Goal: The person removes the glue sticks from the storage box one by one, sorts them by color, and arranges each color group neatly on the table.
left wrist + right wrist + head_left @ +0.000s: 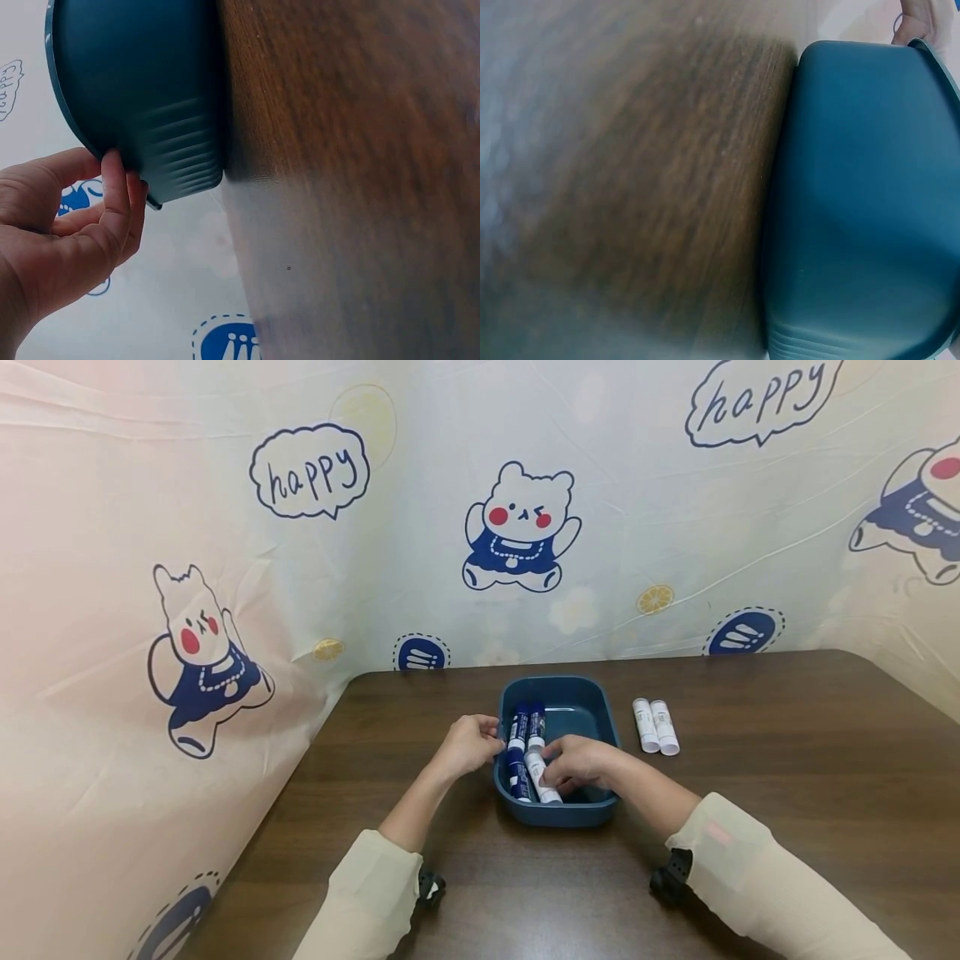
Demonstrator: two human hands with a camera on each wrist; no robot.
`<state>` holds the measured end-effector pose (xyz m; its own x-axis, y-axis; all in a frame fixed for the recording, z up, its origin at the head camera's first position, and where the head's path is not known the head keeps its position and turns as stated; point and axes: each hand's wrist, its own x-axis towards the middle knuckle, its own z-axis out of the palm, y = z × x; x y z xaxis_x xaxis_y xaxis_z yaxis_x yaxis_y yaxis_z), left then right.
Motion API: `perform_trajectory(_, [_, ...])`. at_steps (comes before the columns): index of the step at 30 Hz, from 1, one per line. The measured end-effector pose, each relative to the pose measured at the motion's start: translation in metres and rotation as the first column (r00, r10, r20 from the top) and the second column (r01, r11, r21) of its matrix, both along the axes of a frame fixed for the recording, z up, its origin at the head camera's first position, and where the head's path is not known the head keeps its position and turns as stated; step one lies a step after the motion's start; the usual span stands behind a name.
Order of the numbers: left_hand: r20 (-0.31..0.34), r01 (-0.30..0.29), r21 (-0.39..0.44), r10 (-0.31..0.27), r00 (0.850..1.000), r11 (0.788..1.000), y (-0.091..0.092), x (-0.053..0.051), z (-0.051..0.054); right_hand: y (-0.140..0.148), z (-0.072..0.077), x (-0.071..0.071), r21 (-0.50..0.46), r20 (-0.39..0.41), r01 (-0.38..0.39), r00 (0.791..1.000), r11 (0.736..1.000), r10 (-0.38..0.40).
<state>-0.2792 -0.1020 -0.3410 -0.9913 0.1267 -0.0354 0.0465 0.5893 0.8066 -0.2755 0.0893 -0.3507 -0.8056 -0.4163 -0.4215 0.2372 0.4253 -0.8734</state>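
A dark blue plastic bin stands on the table, its inside seen from above in the head view. My left hand pinches the bin's left rim between thumb and fingers; the left wrist view shows this hand close up. Inside, along the left, lie several blue-labelled glue sticks in two rows. My right hand reaches in over the right rim and holds a white glue stick at the near end, beside a blue one. The right wrist view shows mostly the bin's outer wall.
Two white glue sticks lie side by side on the brown table, right of the bin. A printed cloth hangs behind and at the left of the table. Each sleeve carries a black wrist device.
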Motion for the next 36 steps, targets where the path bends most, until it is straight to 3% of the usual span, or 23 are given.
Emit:
perform_trajectory(12, [0.005, -0.003, 0.011, 0.003, 1.000, 1.000, -0.0003, 0.0004, 0.0000, 0.0011, -0.0020, -0.0031, -0.102, 0.064, 0.051, 0.997, 0.993, -0.044])
perform_trajectory(24, [0.002, -0.005, 0.006, 0.005, 1.000, 1.000, 0.0014, 0.0000, 0.0013, 0.0060, -0.0018, -0.0052, -0.224, 0.042, 0.032, 0.999, 0.974, -0.023])
perform_trajectory(36, [-0.014, 0.004, 0.006, -0.004, 1.000, 1.000, 0.0012, 0.0001, 0.0009, 0.0074, -0.0005, -0.0041, -0.378, -0.042, 0.018, 0.998, 0.926, -0.036])
